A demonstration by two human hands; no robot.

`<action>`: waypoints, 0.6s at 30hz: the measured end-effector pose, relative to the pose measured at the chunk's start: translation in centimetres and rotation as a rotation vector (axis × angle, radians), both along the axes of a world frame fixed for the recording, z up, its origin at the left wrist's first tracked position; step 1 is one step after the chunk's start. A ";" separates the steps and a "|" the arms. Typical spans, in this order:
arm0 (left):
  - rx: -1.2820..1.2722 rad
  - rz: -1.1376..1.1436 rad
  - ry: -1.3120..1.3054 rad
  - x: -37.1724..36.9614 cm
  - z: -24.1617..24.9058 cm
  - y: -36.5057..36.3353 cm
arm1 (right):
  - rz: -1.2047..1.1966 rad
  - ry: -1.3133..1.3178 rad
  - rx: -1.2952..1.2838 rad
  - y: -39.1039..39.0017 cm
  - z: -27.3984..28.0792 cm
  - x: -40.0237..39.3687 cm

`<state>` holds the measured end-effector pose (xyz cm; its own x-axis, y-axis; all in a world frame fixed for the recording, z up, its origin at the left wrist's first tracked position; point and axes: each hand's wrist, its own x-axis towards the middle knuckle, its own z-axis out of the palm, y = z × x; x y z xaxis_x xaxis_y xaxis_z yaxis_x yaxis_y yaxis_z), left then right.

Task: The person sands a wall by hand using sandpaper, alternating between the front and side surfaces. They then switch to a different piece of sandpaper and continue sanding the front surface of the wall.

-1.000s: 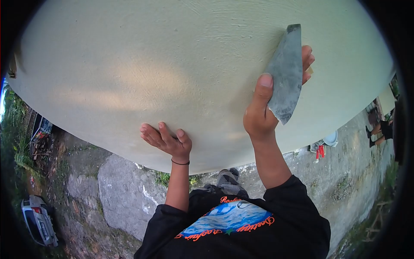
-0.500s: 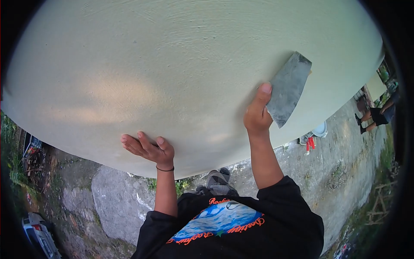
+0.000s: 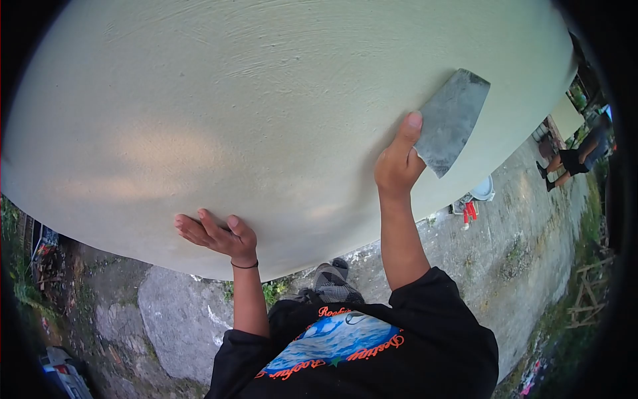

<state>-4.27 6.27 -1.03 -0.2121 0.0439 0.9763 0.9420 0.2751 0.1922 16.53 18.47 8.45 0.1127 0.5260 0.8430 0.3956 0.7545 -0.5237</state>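
Note:
My right hand point(image 3: 399, 163) grips a grey, worn sheet that looks like sandpaper point(image 3: 454, 123). The thumb lies over its near edge, and the other fingers are hidden behind it. This sheet is held tilted against or close to a pale, smooth-coated wall point(image 3: 199, 86); contact cannot be made out. Lower and to the left, my left hand point(image 3: 222, 234) rests near the wall's bottom part with its fingers stretched and apart, holding nothing. Curved scratch marks and small bumps show on the wall's upper surface.
Grey concrete ground point(image 3: 179, 312) lies below the wall. A white bucket point(image 3: 483, 189) and a red-handled item point(image 3: 470, 212) are on the right. Further off stand another person point(image 3: 573, 159) and a wooden frame point(image 3: 590, 292). A parked car point(image 3: 63, 372) is at lower left.
The view has shifted slightly. My right hand and the sandpaper have moved a little upward. My left hand appears slightly further left and lower, still spread.

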 end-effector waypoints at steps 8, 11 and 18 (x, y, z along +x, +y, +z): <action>0.005 0.000 -0.004 -0.1 0.1 0.2 | -0.048 -0.292 0.144 -3.1 -6.7 -1.7; 0.001 -0.004 -0.008 0.2 0.2 0.0 | 0.003 0.067 0.081 1.0 2.1 0.9; 0.014 0.006 -0.013 0.1 0.2 0.0 | -0.015 -0.262 0.120 -3.7 -6.0 -3.1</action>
<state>-4.12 6.28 -0.82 -0.2254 0.0288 0.9738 0.9375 0.2783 0.2088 13.48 14.80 2.45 -0.1098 0.4205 0.9006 0.5171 0.7980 -0.3095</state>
